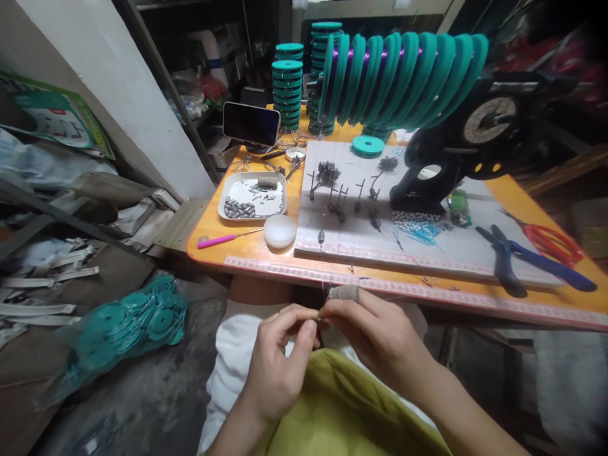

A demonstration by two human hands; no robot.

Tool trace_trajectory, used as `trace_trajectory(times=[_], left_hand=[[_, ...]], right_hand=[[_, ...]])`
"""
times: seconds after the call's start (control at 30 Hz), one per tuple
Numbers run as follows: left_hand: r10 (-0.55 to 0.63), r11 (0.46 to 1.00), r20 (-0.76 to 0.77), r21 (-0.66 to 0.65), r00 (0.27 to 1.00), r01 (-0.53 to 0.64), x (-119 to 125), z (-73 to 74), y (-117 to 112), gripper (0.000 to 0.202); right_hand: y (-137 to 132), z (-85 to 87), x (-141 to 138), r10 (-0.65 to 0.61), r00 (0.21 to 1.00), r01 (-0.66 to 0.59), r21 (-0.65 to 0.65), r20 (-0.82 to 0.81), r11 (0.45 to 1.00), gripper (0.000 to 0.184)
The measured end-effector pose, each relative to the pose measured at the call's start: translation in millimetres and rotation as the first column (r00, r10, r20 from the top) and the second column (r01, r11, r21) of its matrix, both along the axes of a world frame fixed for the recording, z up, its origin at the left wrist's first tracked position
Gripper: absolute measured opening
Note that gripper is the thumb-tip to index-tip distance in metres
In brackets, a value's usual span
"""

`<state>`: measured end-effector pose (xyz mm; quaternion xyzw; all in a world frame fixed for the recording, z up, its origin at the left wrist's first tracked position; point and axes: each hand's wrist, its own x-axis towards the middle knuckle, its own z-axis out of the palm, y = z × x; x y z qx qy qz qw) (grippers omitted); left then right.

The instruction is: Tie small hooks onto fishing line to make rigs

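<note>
My left hand (282,354) and my right hand (375,329) meet above my lap, just in front of the table edge. Both are closed in a pinch, fingertips touching, on a thin fishing line; a tiny piece at the fingertips is too small to name. The line runs down over the table edge past a grey sinker (322,236). A grey wrap (345,292) covers one finger of my right hand. Above the board, a row of green spools (403,79) with purple line sits on a black stand (418,183).
On the orange table (209,228) stand a white tray (223,212) of sinkers, a round white container (279,232), a pink-handled tool (216,241), and a phone (251,123). Blue-handled pliers (551,263) and red scissors (555,246) lie right. A bag of green spools (137,323) rests lower left.
</note>
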<state>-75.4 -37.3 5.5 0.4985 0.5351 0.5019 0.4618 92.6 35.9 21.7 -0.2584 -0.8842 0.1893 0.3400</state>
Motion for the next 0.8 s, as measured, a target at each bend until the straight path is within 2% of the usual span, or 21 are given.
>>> trace_trajectory(times=[0.1,0.2,0.3,0.4,0.53,0.67,0.8], left_hand=[[0.024,0.998,0.201,-0.056,0.979,-0.013,4.0,-2.6,-0.6,0.03],[0.07,0.995,0.276,-0.092,0.958,-0.046,10.5,-8.0,1.8,0.028],[0.135,0.99,0.233,-0.074,0.963,-0.121,15.7,-13.6,4.8,0.01],[0.173,0.983,0.199,-0.096,0.965,-0.157,17.3,-16.2,5.7,0.005],[0.164,0.983,0.142,-0.106,0.976,-0.15,16.0,-15.4,3.6,0.008],[0.161,0.987,0.048,-0.029,0.986,-0.16,15.4,-15.8,2.0,0.01],[0.166,0.985,-0.039,0.064,0.985,-0.163,15.3,-18.0,2.1,0.011]], right_hand=[[-2.6,-0.5,2.7,-0.027,0.999,0.024,0.072,0.03,0.997,0.017],[-3.6,-0.5,4.7,-0.044,0.997,0.034,0.161,0.06,0.986,0.02],[-4.1,-0.8,5.2,-0.077,0.995,0.058,0.243,0.068,0.968,0.021],[-5.1,-2.5,5.2,-0.104,0.992,0.083,0.269,0.066,0.96,0.021],[-6.9,-6.9,5.4,-0.128,0.99,0.111,0.213,0.066,0.971,0.018],[-8.0,-9.9,6.5,-0.091,0.996,0.09,0.094,0.007,0.991,0.018],[-6.8,-8.8,13.6,-0.139,0.989,0.143,0.094,-0.053,0.985,0.024]])
